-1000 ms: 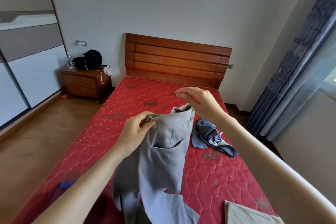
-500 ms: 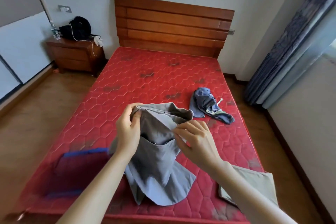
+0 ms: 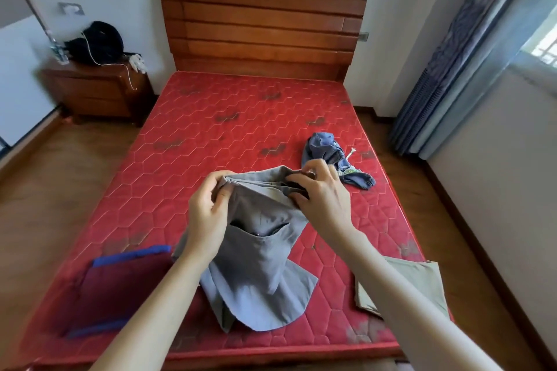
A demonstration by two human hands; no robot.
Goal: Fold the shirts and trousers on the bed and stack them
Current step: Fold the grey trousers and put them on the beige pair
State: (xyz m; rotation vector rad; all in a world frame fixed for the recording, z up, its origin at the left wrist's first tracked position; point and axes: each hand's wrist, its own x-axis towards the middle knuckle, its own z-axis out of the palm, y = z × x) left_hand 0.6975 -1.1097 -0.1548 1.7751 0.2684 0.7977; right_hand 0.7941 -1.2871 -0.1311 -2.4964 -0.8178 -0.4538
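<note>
Since a moment ago the right hand (image 3: 321, 194) slid out to the far end of the grey shirt (image 3: 259, 253); the left hand (image 3: 208, 214) pinches the other end. Both hands grip its top edge, probably to straighten it above the bed (image 3: 241, 117).

hidden: beige cloth (image 3: 422, 283) part under right forearm | maroon garment (image 3: 120, 286) blurred (kind unclear)

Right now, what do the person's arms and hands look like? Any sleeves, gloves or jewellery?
Both forearms are bare to the bottom edge of the picture, with no sleeves in view. The left hand and right hand wear no gloves. No watch or bracelet shows at either wrist.
</note>
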